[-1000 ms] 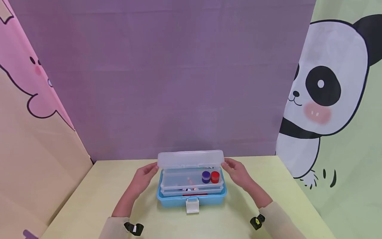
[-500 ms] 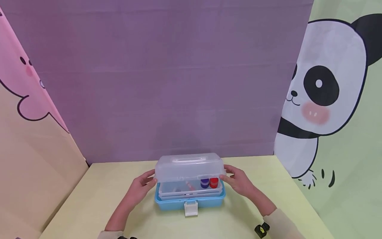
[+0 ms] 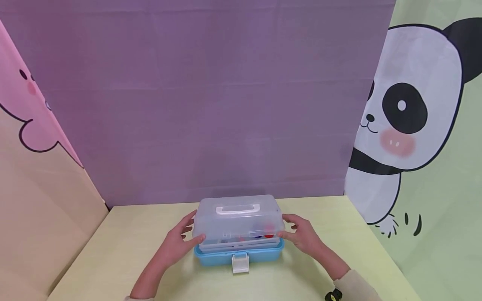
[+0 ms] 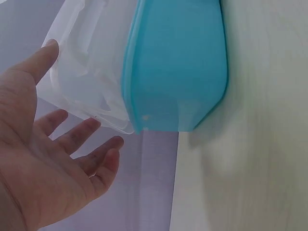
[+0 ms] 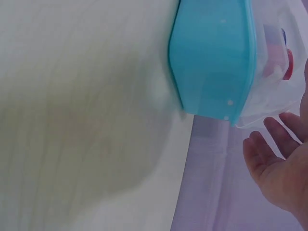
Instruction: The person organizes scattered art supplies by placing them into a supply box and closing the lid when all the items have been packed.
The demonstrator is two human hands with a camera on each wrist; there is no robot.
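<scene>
A light-blue storage box (image 3: 260, 255) stands on the table, its clear lid (image 3: 241, 225) tilted part way down over clear trays (image 3: 211, 247). A white handle (image 3: 238, 211) tops the lid, and a white latch (image 3: 240, 264) hangs at the front. My left hand (image 3: 176, 246) has its thumb against the lid's edge; its other fingers spread loosely beside the lid in the left wrist view. At the other end, my right hand (image 3: 304, 236) touches the lid with relaxed fingers. A red jar (image 3: 269, 236) and a purple jar show partly beneath the lid.
The pale yellow table (image 3: 143, 225) runs back to a purple curtain (image 3: 226, 104). A panda-print panel (image 3: 433, 138) stands to the right, and a panel with a pink cartoon figure (image 3: 19, 96) to the left. A wrist device (image 3: 333, 295) shows by the right sleeve.
Both hands have brought the lid forward and down from upright, so it covers most of the trays and jars. The handle on top has come into view.
</scene>
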